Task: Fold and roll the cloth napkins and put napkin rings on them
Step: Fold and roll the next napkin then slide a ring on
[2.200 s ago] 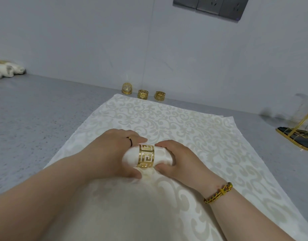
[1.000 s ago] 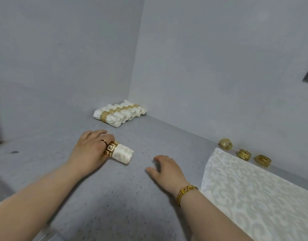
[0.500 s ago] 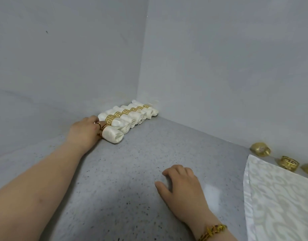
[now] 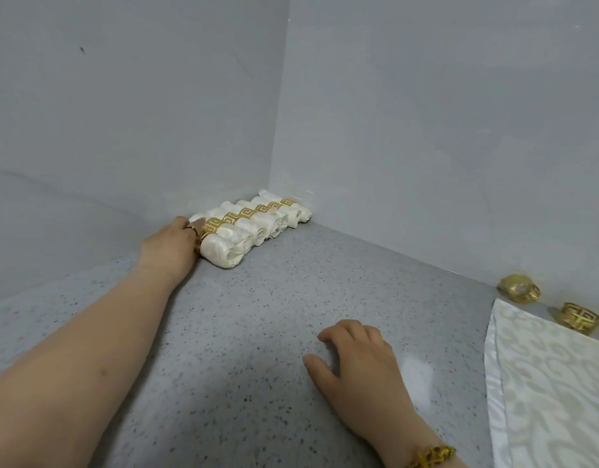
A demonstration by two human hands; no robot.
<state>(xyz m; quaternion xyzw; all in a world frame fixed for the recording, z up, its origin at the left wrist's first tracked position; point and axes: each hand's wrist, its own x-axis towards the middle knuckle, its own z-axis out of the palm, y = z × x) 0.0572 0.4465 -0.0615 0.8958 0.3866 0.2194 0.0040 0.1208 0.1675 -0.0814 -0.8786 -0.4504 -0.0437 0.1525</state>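
A white rolled napkin [image 4: 227,251] with a gold ring lies on the grey speckled counter [image 4: 244,349], at the near end of a row of several ringed rolls [image 4: 274,221] that runs into the wall corner. My left hand [image 4: 170,251] holds this roll by its left end, and the fingers cover part of its ring. My right hand [image 4: 355,363] rests on the counter with loosely bent fingers and holds nothing. A flat patterned white napkin [image 4: 544,383] lies at the right edge.
Two loose gold napkin rings [image 4: 519,288] [image 4: 578,317] stand by the back wall, just beyond the flat napkin, with a third cut off at the frame's edge. Grey walls meet in the corner behind the row of rolls.
The ringed roll left the flat napkin in my left hand and moved left to the row's near end. My right hand let go and came down on the counter.
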